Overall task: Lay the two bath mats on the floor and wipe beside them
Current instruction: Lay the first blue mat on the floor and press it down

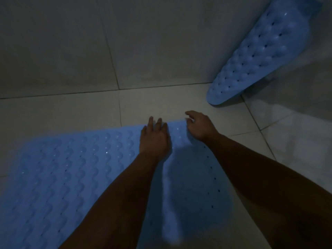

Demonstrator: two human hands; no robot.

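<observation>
Head view: dim light, looking down at a pale tiled floor point(179, 103) and tiled wall point(62, 42); floor-wall seam runs across the upper half.
Near mat point(71, 168): light blue bath mat, bumpy texture with small holes, lies flat on the floor and fills 6 to 9 o'clock of the frame; its far edge runs roughly 9 to 1 o'clock under the hands.
Far mat point(255, 56): second blue bath mat, same bumps and holes, at 2 o'clock; it leans tilted in the corner, lower rounded end touching the floor, upper end running out of frame at the top right. Well apart from the near mat.
Left hand point(155, 139): palm down, pressed flat on the near mat at its far edge, fingers apart and straight, pointing to 12 o'clock; not closed on anything. Fingertips reach just past the mat's edge.
Right hand point(202, 126): just beside the left hand, toward 3 o'clock, at the mat's far corner; fingers curled loosely and pointing to 9 o'clock; fingertips at the mat's edge. Cannot tell if it pinches the edge or only touches it.
Forearms: both bare, entering from 5 to 6 o'clock, crossing over the near mat.
Shadow: dark patch on the near mat between the two forearms.
</observation>
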